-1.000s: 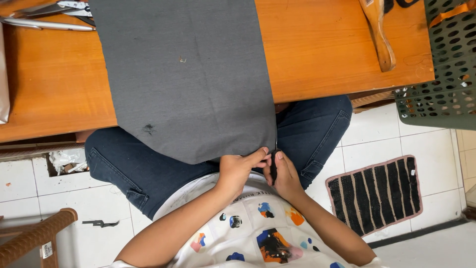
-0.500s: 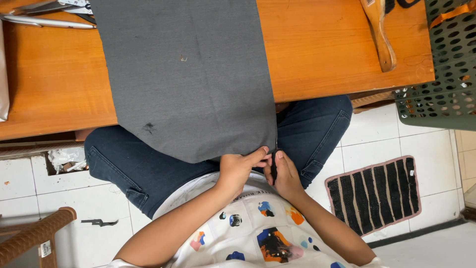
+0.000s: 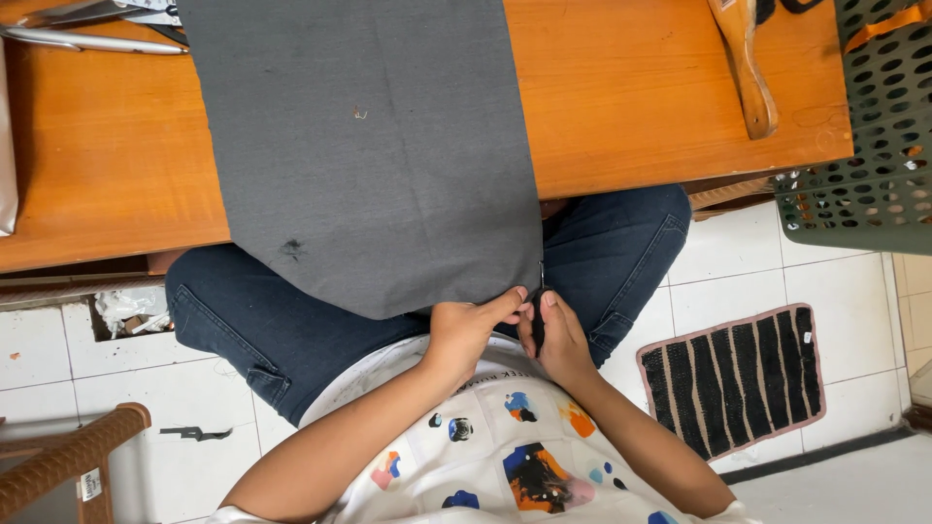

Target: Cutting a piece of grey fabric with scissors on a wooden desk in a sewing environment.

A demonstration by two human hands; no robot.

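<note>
A long piece of grey fabric [image 3: 374, 146] lies across the orange wooden table [image 3: 641, 107] and hangs down over my lap in blue jeans. My left hand [image 3: 468, 328] pinches the fabric's lower right corner between thumb and fingers. My right hand [image 3: 556, 335] sits right beside it, fingers closed on a small dark tool whose thin metal tip touches the fabric's edge. The two hands touch each other at the corner. A small dark stain marks the fabric near its lower left.
A wooden handle [image 3: 746, 68] lies on the table at the upper right. A green perforated basket [image 3: 869, 136] stands at the right. Metal scissors [image 3: 92, 24] lie at the table's upper left. A black striped mat [image 3: 736, 380] lies on the white tiled floor.
</note>
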